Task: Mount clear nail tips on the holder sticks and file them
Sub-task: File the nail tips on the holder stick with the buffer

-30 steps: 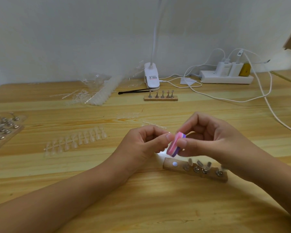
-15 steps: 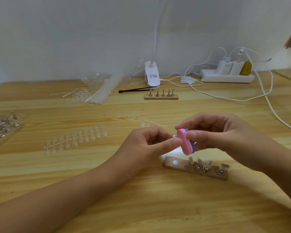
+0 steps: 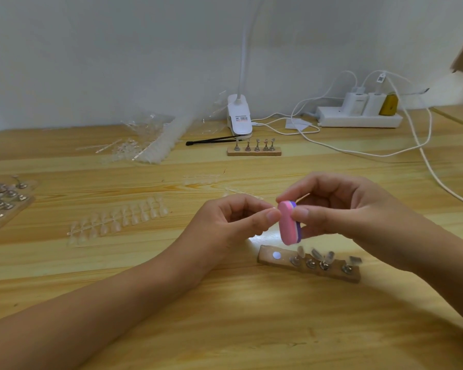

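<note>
Pinching a pink and purple file block (image 3: 288, 225) in the right grip (image 3: 353, 209), thumb on the near side and forefinger over the top, holding it upright just above the wooden base (image 3: 265, 259) lying on the surface (image 3: 225, 316). Closing the left grip (image 3: 230, 225) thumb to forefinger on what is judged to be a holder stick (image 3: 273, 208), showing only as a small pale glint right against the pink face; not making out any tip mounted on it. Reading the step in hand as filing that one tip, seeing four more sticks (image 3: 309, 263) standing in the base with clear tips (image 3: 301, 251) on them, blurred, and one socket (image 3: 276, 255) bare at the left end.

Doing it well, by judgement, meaning: bracing both wrists low toward the surface to stop the stick wobbling; stroking in short light passes along the tip's free edge instead of sawing hard; guarding against bending the thin plastic or popping it off its mount; rolling the stick a little between passes to keep the curve even on both sides; lifting the block clear of the tips standing just below it to avoid knocking them. Checking the edge against the light before seating the stick in the bare socket. Leaving alone the sheet of spare tips (image 3: 118, 220) well off to the left and the second base (image 3: 254, 151) far back by the lamp clip (image 3: 239, 118).
</note>
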`<state>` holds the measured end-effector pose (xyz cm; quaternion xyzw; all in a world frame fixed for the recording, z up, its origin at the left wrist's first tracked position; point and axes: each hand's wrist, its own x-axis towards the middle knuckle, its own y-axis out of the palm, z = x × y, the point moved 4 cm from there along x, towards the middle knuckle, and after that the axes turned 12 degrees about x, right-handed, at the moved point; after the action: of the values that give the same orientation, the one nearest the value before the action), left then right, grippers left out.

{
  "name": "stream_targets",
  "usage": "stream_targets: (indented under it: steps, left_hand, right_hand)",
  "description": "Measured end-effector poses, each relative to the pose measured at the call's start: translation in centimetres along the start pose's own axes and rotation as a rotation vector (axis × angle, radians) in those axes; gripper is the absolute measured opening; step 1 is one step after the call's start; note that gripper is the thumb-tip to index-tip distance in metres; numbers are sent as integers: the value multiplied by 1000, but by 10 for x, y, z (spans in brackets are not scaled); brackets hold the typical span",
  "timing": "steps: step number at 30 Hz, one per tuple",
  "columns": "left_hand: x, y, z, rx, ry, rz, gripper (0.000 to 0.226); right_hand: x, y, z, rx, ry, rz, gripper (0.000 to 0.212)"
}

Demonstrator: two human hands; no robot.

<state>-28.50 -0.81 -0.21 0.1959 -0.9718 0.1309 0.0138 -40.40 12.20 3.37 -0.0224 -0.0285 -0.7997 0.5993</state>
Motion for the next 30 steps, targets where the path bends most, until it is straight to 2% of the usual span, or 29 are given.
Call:
stream_targets:
  steps: [2,8,12,16,20,24,27,30]
  left_hand:
    - [0,0,-1,-2,-5,1,20]
    - [1,0,1,1,-23,-6,17]
    - [3,-1,3,-17,-26,-18,27]
    - [3,0,4,-14,-23,0,17]
    - [3,-1,4,-20,-29,6,17]
    - [3,0,5,-18,-30,16,13]
    - [4,0,5,-7,-19,27,13]
    - [4,-1,6,-22,-19,25,19]
  right_hand:
    - [-1,2,0,-17,24,35,18]
    - [2,-5,-3,102,-79,-106,21]
    - [1,3,-5,59,7,23,22]
    - [2,-3,-4,116,-51,-92,23]
    - [1,2,-4,31,31,38,21]
    - [3,-7,-2,73,-48,-90,24]
    - [2,-1,-3,40,-16,3,20]
    - [3,-2,-4,54,-53,-58,22]
